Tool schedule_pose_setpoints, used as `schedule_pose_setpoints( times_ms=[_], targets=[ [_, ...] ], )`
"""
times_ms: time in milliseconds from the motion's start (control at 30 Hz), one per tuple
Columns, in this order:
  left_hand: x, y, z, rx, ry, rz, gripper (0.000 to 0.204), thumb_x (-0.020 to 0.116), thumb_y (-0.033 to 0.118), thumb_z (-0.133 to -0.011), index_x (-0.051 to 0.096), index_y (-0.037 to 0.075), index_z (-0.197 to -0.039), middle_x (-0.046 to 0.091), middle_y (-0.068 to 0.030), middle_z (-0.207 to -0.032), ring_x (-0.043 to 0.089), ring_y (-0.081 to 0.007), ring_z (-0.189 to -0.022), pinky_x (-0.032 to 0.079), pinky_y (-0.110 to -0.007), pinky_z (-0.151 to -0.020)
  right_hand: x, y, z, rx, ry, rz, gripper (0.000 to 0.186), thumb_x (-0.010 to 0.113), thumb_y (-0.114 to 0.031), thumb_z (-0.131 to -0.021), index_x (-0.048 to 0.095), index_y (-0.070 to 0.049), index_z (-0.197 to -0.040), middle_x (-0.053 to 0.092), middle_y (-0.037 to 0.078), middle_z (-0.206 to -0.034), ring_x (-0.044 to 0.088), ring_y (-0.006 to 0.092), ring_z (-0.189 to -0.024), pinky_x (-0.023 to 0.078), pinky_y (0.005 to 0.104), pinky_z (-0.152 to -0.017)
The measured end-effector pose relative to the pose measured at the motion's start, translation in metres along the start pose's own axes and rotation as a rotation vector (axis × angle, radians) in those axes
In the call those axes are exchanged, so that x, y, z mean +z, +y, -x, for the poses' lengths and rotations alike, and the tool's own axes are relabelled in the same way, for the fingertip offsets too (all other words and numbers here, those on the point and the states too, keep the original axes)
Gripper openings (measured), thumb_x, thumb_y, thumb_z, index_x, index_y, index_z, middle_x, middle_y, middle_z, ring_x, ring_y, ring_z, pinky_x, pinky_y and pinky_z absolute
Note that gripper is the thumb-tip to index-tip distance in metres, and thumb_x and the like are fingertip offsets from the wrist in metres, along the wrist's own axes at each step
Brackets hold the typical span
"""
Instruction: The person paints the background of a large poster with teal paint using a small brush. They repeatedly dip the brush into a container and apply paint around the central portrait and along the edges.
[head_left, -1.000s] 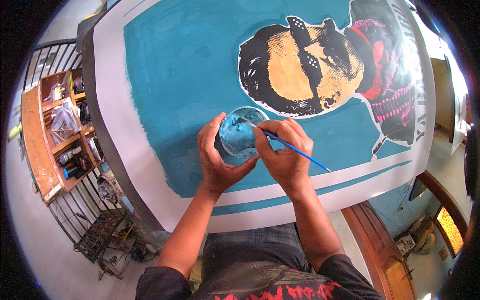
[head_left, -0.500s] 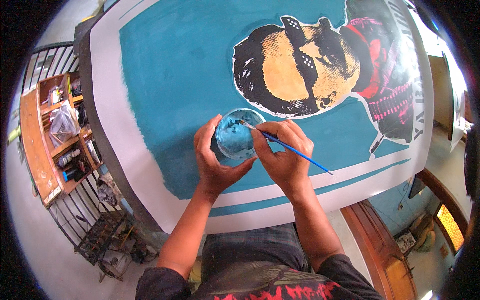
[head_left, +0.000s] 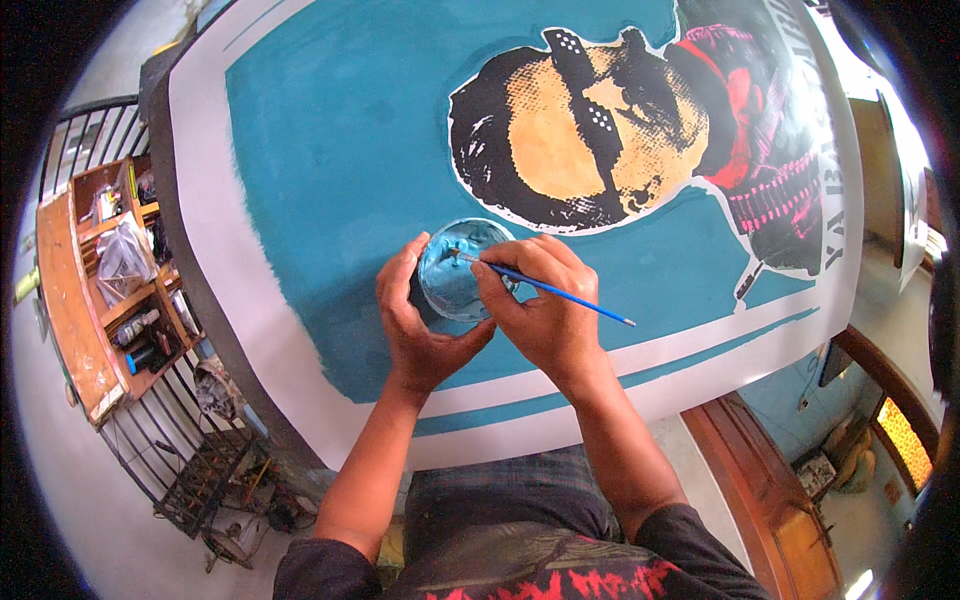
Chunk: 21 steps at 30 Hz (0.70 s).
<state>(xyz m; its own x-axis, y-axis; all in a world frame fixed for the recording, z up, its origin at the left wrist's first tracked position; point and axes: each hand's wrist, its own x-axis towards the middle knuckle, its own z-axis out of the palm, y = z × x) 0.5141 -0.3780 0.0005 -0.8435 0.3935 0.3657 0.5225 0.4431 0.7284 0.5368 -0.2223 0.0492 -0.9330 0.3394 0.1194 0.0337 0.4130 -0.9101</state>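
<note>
My left hand (head_left: 415,335) grips a round clear cup (head_left: 460,295) of light blue paint by its sides, fingers curved round it. In my right hand (head_left: 545,320) is a thin blue-handled paintbrush (head_left: 585,306), its bristles down in the paint. Both hands are over a large paper poster (head_left: 300,180), painted teal within white margins. The poster carries a sideways printed portrait (head_left: 560,140) in black, peach, red and pink, with pixelated dark glasses, just beyond the cup. Large lettering runs along the poster's right edge.
At left, a wooden shelf unit (head_left: 80,310) holds bags, bottles and small items beside black metal railings (head_left: 160,440). A dark board edge (head_left: 210,330) shows under the poster. Wooden furniture (head_left: 745,490) is at lower right, with a yellow patterned pane (head_left: 902,440) beyond.
My hands, the cup and the brush have shifted slightly left, with the poster also appearing a little further left in view. The bristles have moved within the paint.
</note>
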Motion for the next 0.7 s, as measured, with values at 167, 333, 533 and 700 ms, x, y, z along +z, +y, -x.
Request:
schedule_pose_setpoints(
  times_ms=[167,333,533,700],
  targets=[
    [-0.002,0.004,-0.002,-0.015,-0.057,-0.056,0.094,0.085,0.038,-0.064,0.034,-0.002,-0.133,0.046,-0.0208,-0.130,0.048,-0.0344,-0.116,0.036,-0.047,-0.100,-0.014,-0.001,0.004,0.066,0.114,-0.071,0.008,0.073,-0.007,-0.075,0.065,-0.005,-0.079,0.064,0.009,-0.072,0.062,0.0229,-0.064,0.049,0.0325,-0.058],
    [-0.004,0.002,0.002,-0.065,-0.040,-0.018,0.097,0.083,0.041,-0.067,0.029,-0.003,-0.134,0.044,-0.0214,-0.131,0.045,-0.0340,-0.118,0.033,-0.046,-0.103,-0.066,0.029,0.023,0.193,0.343,-0.007,0.006,0.070,-0.007,-0.079,0.066,-0.003,-0.080,0.066,0.010,-0.075,0.063,0.0173,-0.065,0.050,0.0279,-0.062],
    [-0.002,0.001,0.000,-0.014,-0.047,-0.023,0.098,0.082,0.040,-0.068,0.024,-0.001,-0.135,0.040,-0.0228,-0.134,0.043,-0.0343,-0.121,0.031,-0.046,-0.105,-0.128,0.078,0.011,0.257,0.609,0.075,0.008,0.070,-0.008,-0.082,0.066,0.000,-0.083,0.066,0.004,-0.075,0.059,0.0095,-0.069,0.047,0.0236,-0.065],
    [-0.004,0.001,0.000,-0.022,-0.065,0.000,0.099,0.082,0.037,-0.068,0.021,0.002,-0.138,0.038,-0.0229,-0.135,0.040,-0.0353,-0.124,0.030,-0.048,-0.107,-0.137,0.086,0.008,0.190,0.515,0.204,0.008,0.071,-0.006,-0.080,0.067,0.000,-0.083,0.066,0.005,-0.073,0.060,0.0092,-0.067,0.049,0.0242,-0.063]
  ],
)
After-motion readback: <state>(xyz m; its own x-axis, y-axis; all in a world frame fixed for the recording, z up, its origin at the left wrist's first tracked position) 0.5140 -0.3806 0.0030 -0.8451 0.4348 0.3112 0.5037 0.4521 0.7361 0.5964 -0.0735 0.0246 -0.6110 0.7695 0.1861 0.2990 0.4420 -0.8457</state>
